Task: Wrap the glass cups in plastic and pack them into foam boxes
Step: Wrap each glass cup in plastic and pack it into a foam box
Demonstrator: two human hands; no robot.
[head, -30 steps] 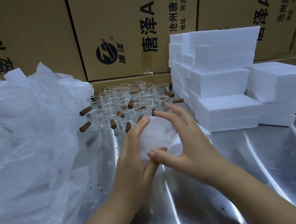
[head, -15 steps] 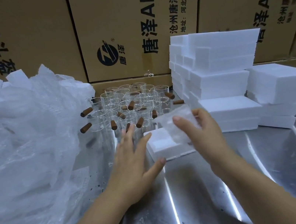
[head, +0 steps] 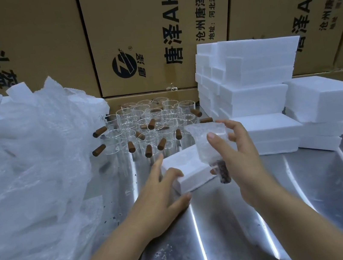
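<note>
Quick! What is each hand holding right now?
Left hand: holds the foam box.
Right hand: holds the wrapped cup.

Brown cardboard cartons (head: 128, 35) printed with black Chinese characters and a round logo stand wall-like across the upper frame. A shiny steel tabletop (head: 227, 233) spans the lower frame, streaked with bright reflections and scattered dark specks.

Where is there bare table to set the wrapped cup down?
Bare steel table between the forearms and right of the right hand, before the foam stacks. Crowded: glass cups behind the foam box, plastic pile left.
</note>
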